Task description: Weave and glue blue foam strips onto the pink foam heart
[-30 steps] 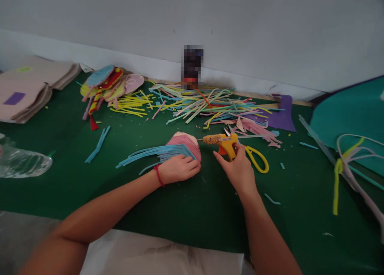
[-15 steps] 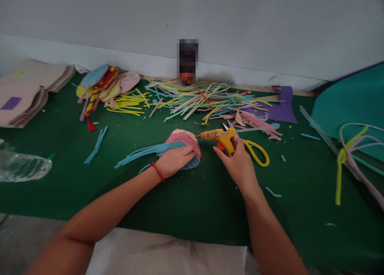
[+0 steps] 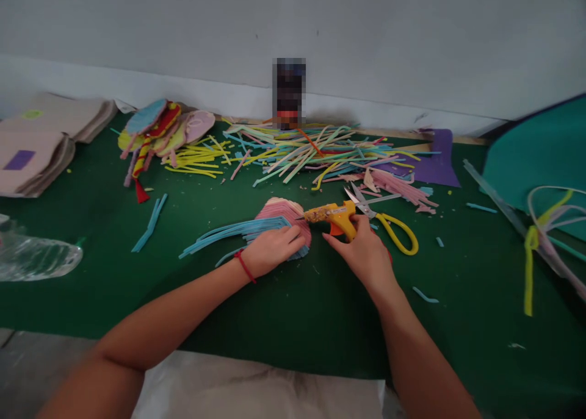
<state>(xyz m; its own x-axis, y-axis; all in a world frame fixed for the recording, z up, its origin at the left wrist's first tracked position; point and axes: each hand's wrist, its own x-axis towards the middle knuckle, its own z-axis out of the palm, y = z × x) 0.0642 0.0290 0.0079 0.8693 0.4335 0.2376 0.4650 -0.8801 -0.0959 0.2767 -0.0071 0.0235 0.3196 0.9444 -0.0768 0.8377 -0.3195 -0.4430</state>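
Note:
My right hand [image 3: 364, 254] grips a yellow-orange glue gun [image 3: 330, 214], its nozzle pointing left at a stack of pink and blue foam discs [image 3: 286, 214]. My left hand [image 3: 272, 250], with a red string on the wrist, presses down on the near edge of that stack, fingers curled over it. Light blue foam strips [image 3: 229, 233] fan out to the left from under the stack. Yellow-handled scissors [image 3: 394, 227] lie just right of the glue gun on the green table [image 3: 297, 309].
A heap of coloured foam strips [image 3: 311, 153] lies behind the stack. Finished foam pieces [image 3: 160, 129] sit at the back left, beige sheets [image 3: 36, 138] far left, a clear plastic bottle [image 3: 36, 257] at the left edge, teal foam [image 3: 535, 163] and loose cords [image 3: 544, 236] at right.
The glue gun's nozzle has moved a little closer to the disc stack. My left hand has shifted further onto the stack's near edge.

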